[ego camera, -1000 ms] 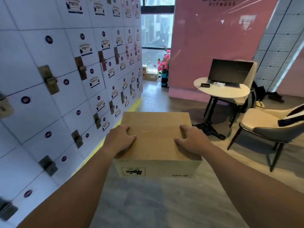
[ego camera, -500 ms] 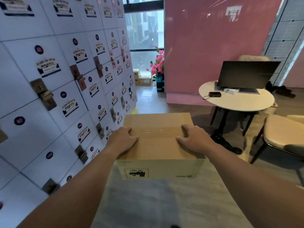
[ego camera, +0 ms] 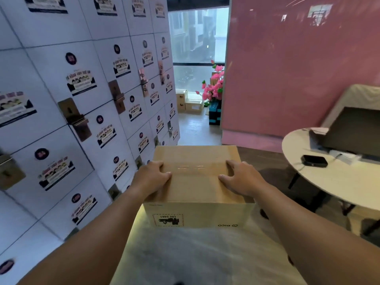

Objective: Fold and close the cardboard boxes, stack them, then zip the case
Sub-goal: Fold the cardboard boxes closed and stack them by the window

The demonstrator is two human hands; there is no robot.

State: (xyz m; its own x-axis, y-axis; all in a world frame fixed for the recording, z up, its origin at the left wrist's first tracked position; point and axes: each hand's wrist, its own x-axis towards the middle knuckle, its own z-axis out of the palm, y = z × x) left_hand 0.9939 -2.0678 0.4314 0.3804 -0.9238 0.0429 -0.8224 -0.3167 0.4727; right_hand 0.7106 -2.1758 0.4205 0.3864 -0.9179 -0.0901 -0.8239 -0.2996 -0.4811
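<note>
Beside the locker wall [ego camera: 86,112], a person's left hand [ego camera: 152,178] and right hand [ego camera: 241,178] still grip the closed cardboard box [ego camera: 196,188] at its top edges; the box is carried nearer the round table [ego camera: 337,182] than before.

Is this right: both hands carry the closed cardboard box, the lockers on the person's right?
Wrong side. In the head view the lockers are on the person's left. Both the left hand and right hand do carry the closed cardboard box.
</note>
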